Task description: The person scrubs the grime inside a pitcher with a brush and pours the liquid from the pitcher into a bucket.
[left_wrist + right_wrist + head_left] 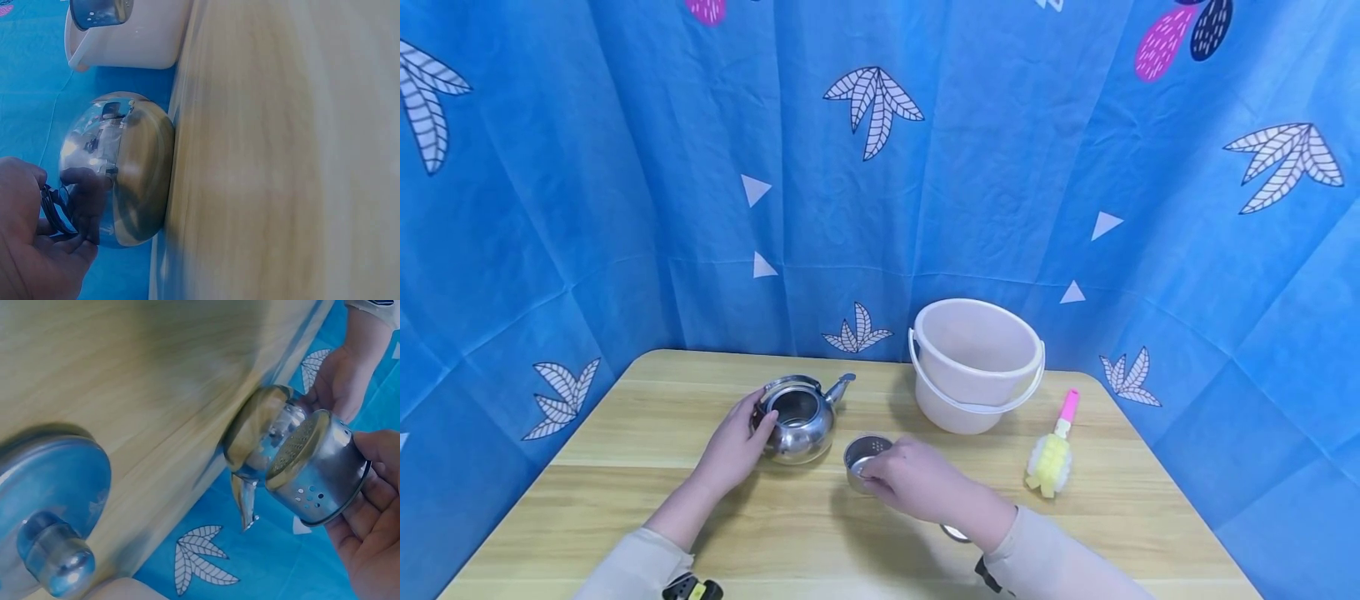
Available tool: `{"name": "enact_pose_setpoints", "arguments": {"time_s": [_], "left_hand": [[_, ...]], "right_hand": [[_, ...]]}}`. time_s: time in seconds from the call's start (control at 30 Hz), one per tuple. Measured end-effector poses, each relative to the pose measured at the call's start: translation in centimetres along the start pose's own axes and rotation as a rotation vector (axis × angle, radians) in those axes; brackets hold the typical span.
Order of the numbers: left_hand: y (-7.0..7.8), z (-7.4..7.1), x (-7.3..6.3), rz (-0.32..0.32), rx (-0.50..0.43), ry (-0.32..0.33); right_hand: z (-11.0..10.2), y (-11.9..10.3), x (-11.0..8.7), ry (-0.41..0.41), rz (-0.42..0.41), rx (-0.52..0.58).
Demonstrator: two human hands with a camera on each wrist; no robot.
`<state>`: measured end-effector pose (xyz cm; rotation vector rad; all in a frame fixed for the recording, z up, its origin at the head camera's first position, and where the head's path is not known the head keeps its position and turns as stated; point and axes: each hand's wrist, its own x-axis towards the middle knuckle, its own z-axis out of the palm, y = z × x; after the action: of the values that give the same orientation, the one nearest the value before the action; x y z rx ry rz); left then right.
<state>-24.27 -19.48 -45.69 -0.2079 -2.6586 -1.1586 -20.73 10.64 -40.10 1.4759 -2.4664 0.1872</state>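
The left hand grips the teapot by its handle; the right hand holds a perforated strainer (clear of the table), and a lid lies near that hand.

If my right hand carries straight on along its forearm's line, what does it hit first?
Most likely the kettle: the strainer in your right hand would lead into its side, though the height is hard to judge and it might pass over.
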Motion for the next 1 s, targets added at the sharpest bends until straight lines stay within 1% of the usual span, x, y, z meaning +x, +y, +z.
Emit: {"name": "enact_pose_setpoints", "arguments": {"time_s": [0.17,0.5,0.8,1.0], "left_hand": [[0.1,0.0,0.0,-0.005,0.005,-0.004],[0.0,0.2,0.1,-0.01,0.012,-0.008],[-0.2,0.3,0.3,-0.001,0.018,0.004],[0.0,0.1,0.1,-0.002,0.029,0.012]], "right_hand": [[0.5,0.1,-0.4,-0.008,-0.002,-0.004],[1.0,0.1,-1.0,-0.069,0.051,0.007],[1.4,0.2,-1.4,-0.055,0.032,-0.014],[1.8,0.3,-1.8,-0.055,0.022,-0.016]]}}
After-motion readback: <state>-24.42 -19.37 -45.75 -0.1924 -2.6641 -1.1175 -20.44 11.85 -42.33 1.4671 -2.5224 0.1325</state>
